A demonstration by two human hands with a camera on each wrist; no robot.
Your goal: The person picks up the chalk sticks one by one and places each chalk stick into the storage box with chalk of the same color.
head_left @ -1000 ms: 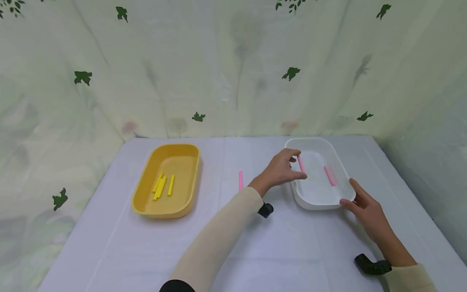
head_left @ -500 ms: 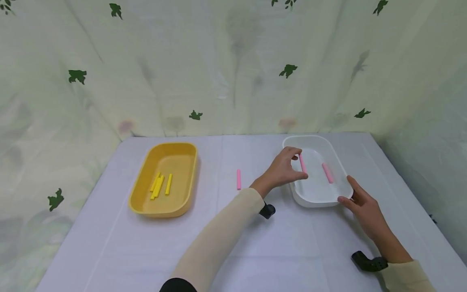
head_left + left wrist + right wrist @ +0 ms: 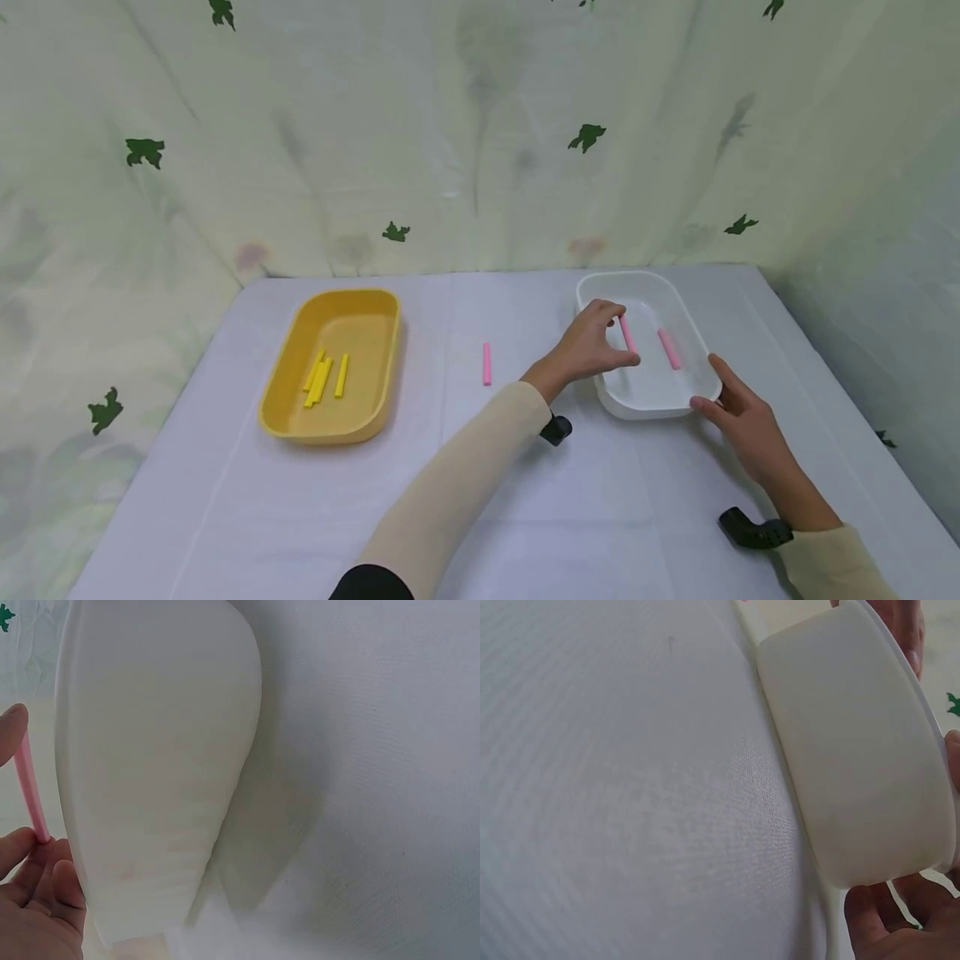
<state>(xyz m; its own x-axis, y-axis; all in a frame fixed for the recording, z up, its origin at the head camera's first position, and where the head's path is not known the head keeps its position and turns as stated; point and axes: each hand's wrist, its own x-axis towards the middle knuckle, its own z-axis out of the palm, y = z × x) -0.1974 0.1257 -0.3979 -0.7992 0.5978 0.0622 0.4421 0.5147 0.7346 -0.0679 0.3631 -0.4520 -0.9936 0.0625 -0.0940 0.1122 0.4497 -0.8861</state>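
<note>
My left hand (image 3: 588, 342) pinches a pink chalk-like stick (image 3: 627, 335) by its two ends, between thumb and fingertip, over the left side of a white plastic tray (image 3: 637, 408). In the left wrist view, the same stick (image 3: 31, 791) shows beside the tray's rim. Inside the tray lies thicker pink material, one or more sticks (image 3: 669, 348) close together. My right hand (image 3: 750, 421) grips the tray's near right corner, thumb at the rim and fingers around the outer wall. The right wrist view shows fingertips (image 3: 866, 915) against the tray's lower edge.
One pink stick (image 3: 487, 363) lies on the white tablecloth (image 3: 555, 508) between the two trays. At left stands a yellow tray (image 3: 375, 333) with several yellow sticks (image 3: 318, 383) in it. A pale patterned curtain (image 3: 450, 125) hangs behind the table.
My left hand, still pinching the pink stick, has moved slightly right over the white tray. My right hand keeps its grip on the corner. The head view has shifted a little.
</note>
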